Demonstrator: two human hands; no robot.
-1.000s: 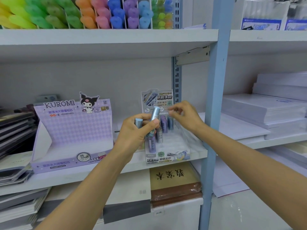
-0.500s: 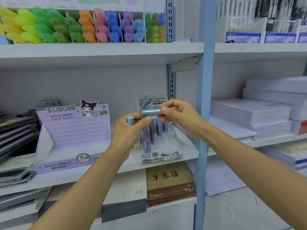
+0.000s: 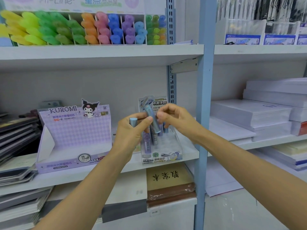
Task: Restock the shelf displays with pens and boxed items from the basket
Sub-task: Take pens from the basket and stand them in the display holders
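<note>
Both forearms are stretched toward the middle shelf (image 3: pixel 83 177). A tube (image 3: pixel 154 125) of blue-grey colour is held tilted between the hands, its upper end leaning away to the left. It is pinched on its right side by the curled fingertips of the right hand (image 3: pixel 176 118) and is touched on its left side by the thumb tip of the left hand (image 3: pixel 131 136). The left hand is curled round a second tube (image 3: pixel 133 121), whose pale blue cap is seen standing up out of the fist.

Just behind and below the hands, a clear display (image 3: pixel 173 146) is set on the shelf edge. A few standing tubes (image 3: pixel 147 145) are kept in it, and "05 2B" is printed both on them and on the front label, among Chinese characters. The tilted tube is held above this display, not yet placed in it.

To the left, an open lilac box (image 3: pixel 74 130) is marked "KUROMI", with a cartoon figure above and "2B 0.5mm" in a bubble on its front lip. Below the shelf, a brown wrapped pack (image 3: pixel 169 180) is lettered with Chinese characters seen upside down.

Farther right, beyond a blue post (image 3: pixel 206 97), white paper stacks (image 3: pixel 249 112) are piled. On the upper shelf, coloured highlighters (image 3: pixel 99 30) are racked under a card (image 3: pixel 56 0) reading "Hi-Line".
</note>
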